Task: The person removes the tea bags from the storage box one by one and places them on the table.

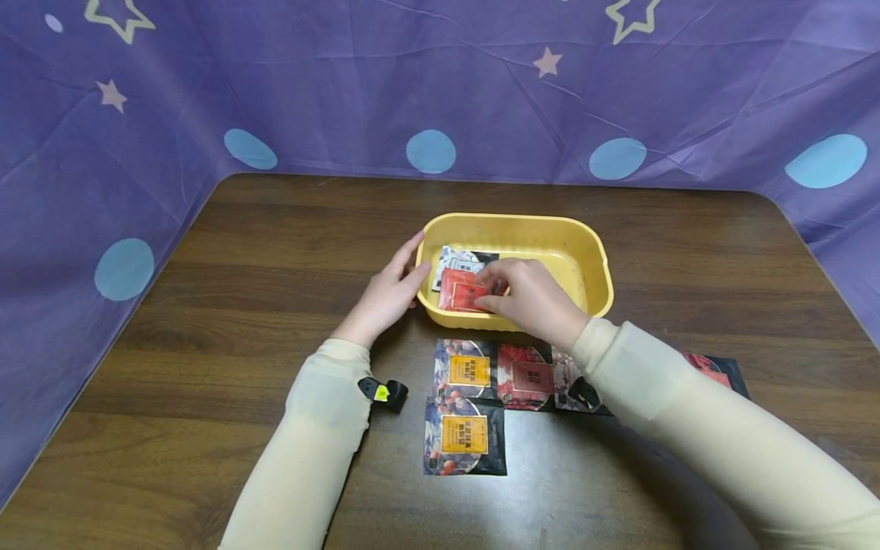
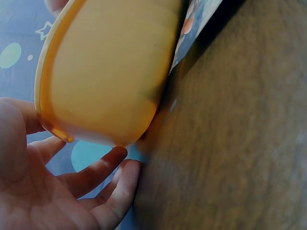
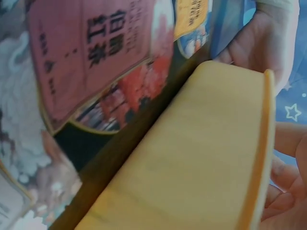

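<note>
A yellow plastic basin stands on the brown table, with a white-patterned tea packet and a red tea packet at its left end. My left hand grips the basin's left end, thumb at the rim; in the left wrist view its fingers touch the outer wall. Reaching into the basin, my right hand pinches the right edge of the red packet between thumb and fingers. The right wrist view hides the packet behind the basin wall.
In front of the basin lie two orange-labelled tea packets, a dark red tea packet and a pale-patterned one partly under the right forearm. Another red packet shows beyond the right sleeve. A purple curtain borders the table.
</note>
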Available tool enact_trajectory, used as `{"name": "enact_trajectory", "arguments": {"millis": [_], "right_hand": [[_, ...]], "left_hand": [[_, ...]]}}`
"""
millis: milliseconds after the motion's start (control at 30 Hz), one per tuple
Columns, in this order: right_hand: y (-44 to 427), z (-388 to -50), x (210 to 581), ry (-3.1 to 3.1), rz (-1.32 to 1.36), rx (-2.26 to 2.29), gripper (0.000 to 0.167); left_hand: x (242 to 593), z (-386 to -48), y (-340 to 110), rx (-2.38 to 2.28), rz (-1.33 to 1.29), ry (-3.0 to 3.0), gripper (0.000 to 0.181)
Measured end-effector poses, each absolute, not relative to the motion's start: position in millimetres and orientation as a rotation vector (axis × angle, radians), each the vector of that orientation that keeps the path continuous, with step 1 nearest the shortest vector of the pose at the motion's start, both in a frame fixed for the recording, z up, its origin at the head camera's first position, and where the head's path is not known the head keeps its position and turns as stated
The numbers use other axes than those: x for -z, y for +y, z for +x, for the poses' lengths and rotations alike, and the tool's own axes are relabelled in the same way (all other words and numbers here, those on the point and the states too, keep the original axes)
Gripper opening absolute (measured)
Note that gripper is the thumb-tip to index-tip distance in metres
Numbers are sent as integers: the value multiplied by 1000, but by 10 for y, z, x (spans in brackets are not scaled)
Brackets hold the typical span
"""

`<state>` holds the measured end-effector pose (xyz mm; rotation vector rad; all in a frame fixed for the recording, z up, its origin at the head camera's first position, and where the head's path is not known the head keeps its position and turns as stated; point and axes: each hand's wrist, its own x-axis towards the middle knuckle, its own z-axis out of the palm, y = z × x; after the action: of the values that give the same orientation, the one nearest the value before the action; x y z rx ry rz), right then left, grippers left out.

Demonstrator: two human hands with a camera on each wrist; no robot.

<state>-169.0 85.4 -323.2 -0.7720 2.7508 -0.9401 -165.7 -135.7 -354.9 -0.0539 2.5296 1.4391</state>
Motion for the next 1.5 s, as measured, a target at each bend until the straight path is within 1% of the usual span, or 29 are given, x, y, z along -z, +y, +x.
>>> {"name": "enact_trajectory", "arguments": {"millis": [133,600,1067,1267,1500], "right_hand": [[857,-1738,3272,2747,-759,916,31],[847,-1875,3369,2753,-670,793,53],[813,-1937,3401,2735,-614,675,63],[817,-1937,3411,2720,-581,649,59],[804,-1911,3414,2758,-607,691,57]], "left_hand": [[3550,-1657,-1356,-1435,-58,2531,56],[3564,-1657,-1352,-1445,-58,2529,55],[3561,-1655,-1351,-1452,-56,2528,55],[3566,-1658,-1343,-1450,-60,2523,55],[3563,-1656,-1352,-1442,-51,2550,56]]}}
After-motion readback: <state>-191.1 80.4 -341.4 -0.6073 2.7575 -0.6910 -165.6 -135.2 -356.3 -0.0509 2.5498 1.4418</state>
